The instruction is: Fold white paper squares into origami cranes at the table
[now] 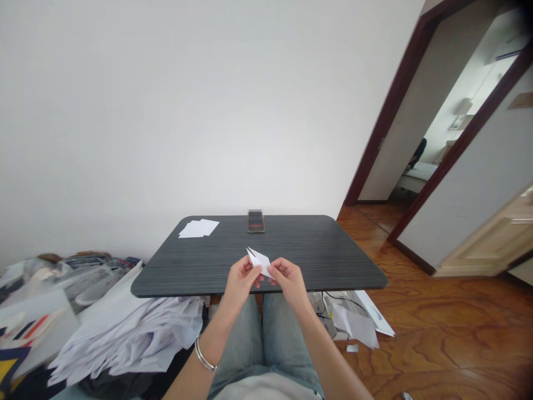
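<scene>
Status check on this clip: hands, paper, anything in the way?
Left hand and right hand both pinching folded paper. Its pointed end faces away from the wearer. Nothing seen in the way; phone and white sheets farther back on table.

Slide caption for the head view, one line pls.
Left hand and right hand hold a folded white paper over a dark table; phone and white sheets lie beyond.

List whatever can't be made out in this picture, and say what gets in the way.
All in the head view:
Part of the folded paper: covered by the left hand and right hand.
Writing on the phone: too small and blurred.
Exact number of white sheets on the tabletop: they overlap.
Lower legs of the jeans: hidden beneath the tabletop.
Upper end of the left forearm: cut off by the bottom edge.
</scene>
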Motion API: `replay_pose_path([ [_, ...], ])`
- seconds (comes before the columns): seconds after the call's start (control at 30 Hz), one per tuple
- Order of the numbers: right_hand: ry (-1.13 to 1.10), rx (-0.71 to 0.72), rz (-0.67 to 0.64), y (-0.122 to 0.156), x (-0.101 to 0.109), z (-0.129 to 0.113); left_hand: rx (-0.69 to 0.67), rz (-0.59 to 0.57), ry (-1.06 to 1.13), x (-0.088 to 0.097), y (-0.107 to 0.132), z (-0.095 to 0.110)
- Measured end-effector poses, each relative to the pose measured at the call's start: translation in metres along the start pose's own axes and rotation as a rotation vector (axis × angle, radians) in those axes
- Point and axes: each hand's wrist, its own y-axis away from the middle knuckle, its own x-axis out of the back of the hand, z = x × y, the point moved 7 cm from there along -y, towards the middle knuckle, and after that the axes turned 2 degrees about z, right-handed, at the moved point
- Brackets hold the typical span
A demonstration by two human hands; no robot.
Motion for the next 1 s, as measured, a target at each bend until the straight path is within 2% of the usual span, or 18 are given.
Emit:
replay_pose_path([
  [0.2,-0.015,-0.052,-0.024,0.001,0.000,-0.003,-0.092,0.075,0.014,0.008,0.000,0.014],
  [0.37,-0.092,-0.039,-0.005,0.004,0.002,-0.005,-0.096,0.096,-0.075,0.017,-0.001,0.013],
  [0.63,-0.111,0.015,0.014,0.003,0.007,-0.009,-0.060,-0.063,-0.119,0.009,0.004,0.019],
  [0.8,-0.124,0.058,-0.003,0.006,0.007,-0.019,-0.011,-0.072,-0.063,0.007,0.006,0.020],
  [1.0,-0.192,0.029,-0.056,0.008,0.005,-0.020,0.018,-0.061,-0.042,0.007,0.006,0.021],
])
